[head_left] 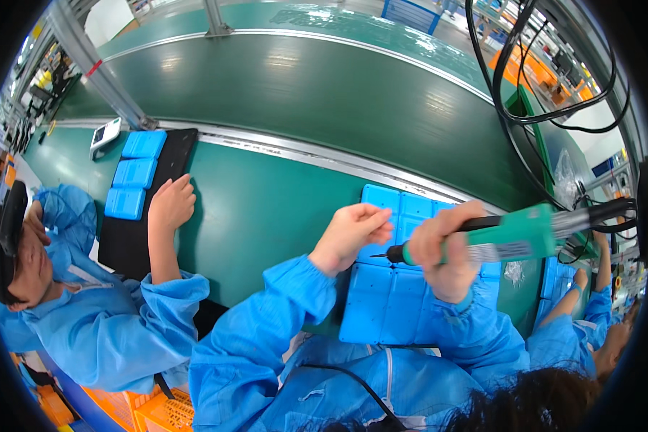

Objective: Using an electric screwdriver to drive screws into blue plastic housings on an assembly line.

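I see the green cylindrical power screwdriver [515, 236] almost level above the flat blue rectangular plastic panels [381, 306], the right hand [450, 265] wrapped round its body and its slim black tip [395, 253] pointing left. The left hand [349, 234] is poised just beside that tip, thumb and fingertips drawn together (whether they pinch anything, I can't tell from here). Leftward I have open green tabletop [266, 209] toward the long black mat [127, 241] and a co-worker's hand [171, 205], with a silver metal rail [295, 154] edging the far side.
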The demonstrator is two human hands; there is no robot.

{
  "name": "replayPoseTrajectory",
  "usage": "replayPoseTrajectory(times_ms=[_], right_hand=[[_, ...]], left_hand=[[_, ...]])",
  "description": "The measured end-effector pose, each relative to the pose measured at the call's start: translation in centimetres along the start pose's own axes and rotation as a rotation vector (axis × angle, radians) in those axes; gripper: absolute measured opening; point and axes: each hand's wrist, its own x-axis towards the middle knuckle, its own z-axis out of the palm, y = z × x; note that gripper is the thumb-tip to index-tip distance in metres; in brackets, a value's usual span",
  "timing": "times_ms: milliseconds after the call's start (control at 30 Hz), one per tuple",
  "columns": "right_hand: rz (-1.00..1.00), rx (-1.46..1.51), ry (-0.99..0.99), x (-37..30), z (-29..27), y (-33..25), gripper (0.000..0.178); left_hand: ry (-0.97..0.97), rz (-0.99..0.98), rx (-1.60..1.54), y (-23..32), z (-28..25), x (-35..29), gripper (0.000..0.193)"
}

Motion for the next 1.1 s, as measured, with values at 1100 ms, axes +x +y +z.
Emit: replayPoseTrajectory(times_ms=[1100], right_hand=[[-0.048, 0.236, 0.144, 0.3, -2.9, -3.8, 0.025]], left_hand=[[-0.265, -0.163, -0.378, -1.4, 2.0, -5.0, 0.013]])
